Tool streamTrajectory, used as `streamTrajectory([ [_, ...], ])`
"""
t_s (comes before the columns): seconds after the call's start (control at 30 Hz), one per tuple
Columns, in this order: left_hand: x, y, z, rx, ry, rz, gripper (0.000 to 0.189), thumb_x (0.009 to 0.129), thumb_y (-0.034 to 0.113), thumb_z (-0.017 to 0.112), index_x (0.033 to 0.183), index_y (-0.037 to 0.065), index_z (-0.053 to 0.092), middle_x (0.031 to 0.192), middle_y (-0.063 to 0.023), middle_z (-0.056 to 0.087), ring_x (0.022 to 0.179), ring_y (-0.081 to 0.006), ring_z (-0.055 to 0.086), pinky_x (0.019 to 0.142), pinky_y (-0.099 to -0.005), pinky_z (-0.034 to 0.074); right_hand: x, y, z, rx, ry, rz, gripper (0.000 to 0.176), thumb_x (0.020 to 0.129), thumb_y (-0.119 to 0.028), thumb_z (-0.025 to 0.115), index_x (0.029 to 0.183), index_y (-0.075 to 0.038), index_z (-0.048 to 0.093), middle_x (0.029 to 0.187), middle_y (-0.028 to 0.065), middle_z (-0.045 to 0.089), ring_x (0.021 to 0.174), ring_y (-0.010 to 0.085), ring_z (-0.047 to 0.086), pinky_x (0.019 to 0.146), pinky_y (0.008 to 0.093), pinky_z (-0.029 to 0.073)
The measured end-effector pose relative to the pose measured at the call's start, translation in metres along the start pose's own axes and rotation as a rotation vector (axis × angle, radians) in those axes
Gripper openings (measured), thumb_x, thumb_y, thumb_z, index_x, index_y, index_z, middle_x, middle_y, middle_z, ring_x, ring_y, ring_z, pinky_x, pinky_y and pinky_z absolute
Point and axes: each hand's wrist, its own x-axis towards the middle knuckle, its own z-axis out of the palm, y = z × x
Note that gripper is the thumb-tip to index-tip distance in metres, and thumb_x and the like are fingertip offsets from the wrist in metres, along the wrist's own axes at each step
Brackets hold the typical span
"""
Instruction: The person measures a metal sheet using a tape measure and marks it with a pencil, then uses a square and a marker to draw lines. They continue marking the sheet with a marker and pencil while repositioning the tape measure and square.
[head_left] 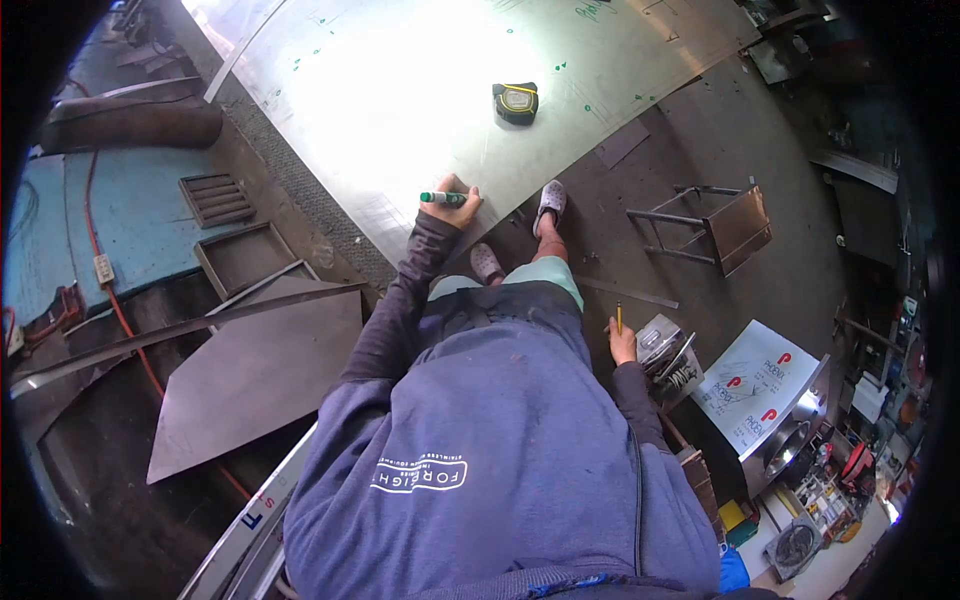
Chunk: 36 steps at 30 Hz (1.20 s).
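Observation:
My left hand (455,204) is closed on a green marker (441,198) at the near edge of a shiny metal sheet (430,140). The marker lies roughly level across the fingers. A black and yellow tape measure (516,103) sits on the sheet, up and to the right of that hand. Lower down on the right, my right hand (622,344) hangs beside the body with a yellow pencil (619,316) pinched in its fingers, pointing up. Small green marks dot the sheet.
A stool (738,230) stands on the floor at right. Below it are a Phoenix-printed sheet (765,385) and a tool-covered bench (830,500). At left lie a cut metal plate (255,375), metal trays (243,262), a rolled sheet (135,125) and an orange cord (130,325).

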Motion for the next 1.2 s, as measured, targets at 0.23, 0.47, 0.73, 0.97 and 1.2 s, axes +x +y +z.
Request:
streamTrajectory([
  [0.23, -0.001, 0.008, 0.001, -0.036, 0.044, 0.043, 0.025, 0.080, 0.019, 0.075, 0.072, 0.006, 0.056, 0.057, -0.0047, 0.057, 0.050, -0.0153, 0.057, 0.050, -0.0307, 0.046, -0.007, -0.007, -0.003, 0.003, 0.000, 0.008, 0.052, 0.101, -0.048, 0.049, 0.083, -0.004, 0.070, 0.066, 0.0146, 0.063, 0.068, 0.0312, 0.066, 0.066, 0.0427, 0.049],
  [0.47, 0.000, 0.005, -0.001, 0.067, -0.047, 0.011, 0.024, 0.079, 0.019, 0.075, 0.073, 0.006, 0.056, 0.059, -0.0064, 0.059, 0.049, -0.0191, 0.058, 0.050, -0.0330, 0.048, -0.006, -0.013, -0.004, -0.008, -0.004, 0.010, 0.051, 0.101, -0.047, 0.049, 0.083, -0.004, 0.070, 0.065, 0.0148, 0.062, 0.067, 0.0311, 0.065, 0.064, 0.0430, 0.048],
  [0.73, 0.000, 0.026, -0.032, -0.280, 0.205, -0.158, 0.020, 0.089, 0.018, 0.074, 0.088, 0.003, 0.060, 0.072, -0.0042, 0.066, 0.063, -0.0105, 0.058, 0.059, -0.0247, 0.045, 0.013, -0.079, -0.027, 0.233, -0.013, -0.044, 0.040, 0.100, -0.038, 0.058, 0.091, -0.001, 0.071, 0.065, 0.0061, 0.060, 0.061, 0.0143, 0.057, 0.059, 0.0325, 0.045],
  [0.97, -0.012, 0.105, -0.063, -0.719, 0.009, -0.287, 0.035, 0.102, 0.030, 0.055, 0.082, 0.002, 0.060, 0.066, -0.0060, 0.060, 0.056, -0.0105, 0.055, 0.053, -0.0251, 0.043, 0.008, -0.328, -0.074, 0.709, -0.297, -0.523, 0.028, 0.094, -0.023, 0.072, 0.111, -0.001, 0.069, 0.079, -0.0047, 0.056, 0.070, 0.0067, 0.045, 0.060, 0.0258, 0.039],
  [1.2, -0.012, 0.151, -0.061, -0.648, 0.120, -0.230, 0.029, 0.099, 0.021, 0.061, 0.075, 0.004, 0.057, 0.064, -0.0021, 0.058, 0.055, -0.0081, 0.051, 0.050, -0.0253, 0.040, 0.031, -0.414, -0.093, 0.497, -0.571, -0.832, 0.028, 0.095, -0.026, 0.070, 0.105, 0.000, 0.069, 0.074, -0.0053, 0.044, 0.067, 0.0054, 0.036, 0.056, 0.0262, 0.033],
])
